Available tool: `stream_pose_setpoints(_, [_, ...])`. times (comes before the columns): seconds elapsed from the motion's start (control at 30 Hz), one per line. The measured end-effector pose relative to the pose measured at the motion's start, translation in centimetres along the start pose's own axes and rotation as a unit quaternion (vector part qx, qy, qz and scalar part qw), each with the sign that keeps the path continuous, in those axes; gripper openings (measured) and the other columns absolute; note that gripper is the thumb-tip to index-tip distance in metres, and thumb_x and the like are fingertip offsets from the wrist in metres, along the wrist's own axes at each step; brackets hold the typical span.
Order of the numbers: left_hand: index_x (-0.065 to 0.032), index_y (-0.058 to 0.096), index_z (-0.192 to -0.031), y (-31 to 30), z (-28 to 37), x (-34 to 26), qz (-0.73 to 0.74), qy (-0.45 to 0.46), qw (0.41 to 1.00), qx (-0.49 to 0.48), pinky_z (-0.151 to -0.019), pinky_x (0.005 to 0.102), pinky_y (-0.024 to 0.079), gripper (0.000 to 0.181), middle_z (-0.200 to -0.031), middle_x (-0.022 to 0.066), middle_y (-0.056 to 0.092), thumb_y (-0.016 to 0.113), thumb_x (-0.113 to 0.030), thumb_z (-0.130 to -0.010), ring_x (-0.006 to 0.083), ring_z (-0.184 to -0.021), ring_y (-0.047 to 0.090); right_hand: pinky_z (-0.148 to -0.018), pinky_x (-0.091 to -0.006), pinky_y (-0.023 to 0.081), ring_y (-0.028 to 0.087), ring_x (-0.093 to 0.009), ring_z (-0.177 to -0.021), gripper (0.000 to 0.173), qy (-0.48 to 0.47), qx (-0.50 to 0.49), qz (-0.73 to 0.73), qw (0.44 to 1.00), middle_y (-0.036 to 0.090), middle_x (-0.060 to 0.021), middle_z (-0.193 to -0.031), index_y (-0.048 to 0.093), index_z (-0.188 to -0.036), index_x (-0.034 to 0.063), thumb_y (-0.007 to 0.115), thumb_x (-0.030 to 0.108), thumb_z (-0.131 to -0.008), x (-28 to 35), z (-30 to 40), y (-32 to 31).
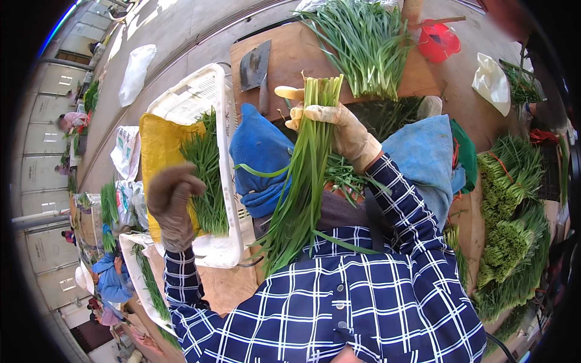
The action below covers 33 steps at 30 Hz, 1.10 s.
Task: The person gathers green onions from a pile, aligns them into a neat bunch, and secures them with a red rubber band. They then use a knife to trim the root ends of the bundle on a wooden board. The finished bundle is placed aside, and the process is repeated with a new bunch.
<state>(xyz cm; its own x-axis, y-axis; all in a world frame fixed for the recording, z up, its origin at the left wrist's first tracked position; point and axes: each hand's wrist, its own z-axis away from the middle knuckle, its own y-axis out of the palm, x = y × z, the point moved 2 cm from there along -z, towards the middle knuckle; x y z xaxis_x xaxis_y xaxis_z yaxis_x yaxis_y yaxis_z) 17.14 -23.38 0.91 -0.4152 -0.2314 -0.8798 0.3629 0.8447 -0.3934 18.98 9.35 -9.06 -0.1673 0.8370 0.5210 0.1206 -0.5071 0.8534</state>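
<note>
My gloved right hand (349, 129) grips a bunch of garlic chives (306, 149) near its pale cut ends, which point away from me. The long green leaves hang down towards my lap and shirt. One leaf sticks out to the left. My left hand (174, 204), in a stained glove, is raised over the yellow cloth (156, 159) at the white plastic crate (233, 227). It is blurred by motion and seems to hold nothing, its fingers loosely bent. More chives (206, 181) lie in the crate, beside that hand.
Ahead, a wooden board (290, 54) carries a broad cleaver (255, 66) and a heap of chives (363, 50). Blue cloths (261, 154) cover my knees. Red-tied bunches (506, 245) are stacked at right. A red bucket (438, 41) stands beyond. A person in blue (111, 279) sits at left.
</note>
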Motion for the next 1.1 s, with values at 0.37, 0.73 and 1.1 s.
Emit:
stream_pose_setpoints(0.37, [-0.0023, 0.058, -0.117, 19.0, -2.7, 2.1, 0.365, -0.366, 0.839, 0.172, -0.075, 0.0279, 0.053, 0.052, -0.091, 0.0066, 0.067, 0.082, -0.012, -0.072, 0.0151, -0.081, 0.065, -0.076, -0.0280, 0.055, 0.065, -0.013, -0.089, 0.051, -0.138, -0.093, 0.104, 0.981, 0.068, -0.0049, -0.106, 0.056, -0.132, 0.0059, 0.073, 0.007, -0.084, 0.2, 0.1, 3.3])
stream_pose_setpoints(0.73, [-0.0026, 0.063, -0.115, 16.3, -1.9, 1.4, 0.218, -0.371, 0.888, 0.164, -0.066, 0.0233, 0.050, 0.042, -0.091, 0.0010, 0.065, 0.072, 0.001, -0.074, 0.0084, -0.077, 0.059, -0.072, -0.0353, 0.059, 0.069, -0.024, -0.077, 0.039, -0.030, -0.129, 0.054, 0.990, 0.069, -0.0188, -0.093, 0.065, -0.107, -0.0076, 0.052, 0.028, -0.099, -0.9, 0.1, 0.8])
stream_pose_setpoints(1.1, [-0.0013, 0.053, -0.134, 12.1, -1.2, 2.8, 0.074, -0.316, 0.934, 0.146, -0.079, 0.0244, 0.049, 0.066, -0.112, 0.0036, 0.066, 0.074, 0.001, -0.072, 0.0110, -0.097, 0.059, -0.079, -0.0254, 0.052, 0.059, -0.012, -0.068, 0.039, -0.023, -0.208, 0.230, 0.950, 0.068, -0.0068, -0.090, 0.062, -0.116, -0.0085, 0.052, 0.026, -0.101, 3.1, 1.1, -5.3])
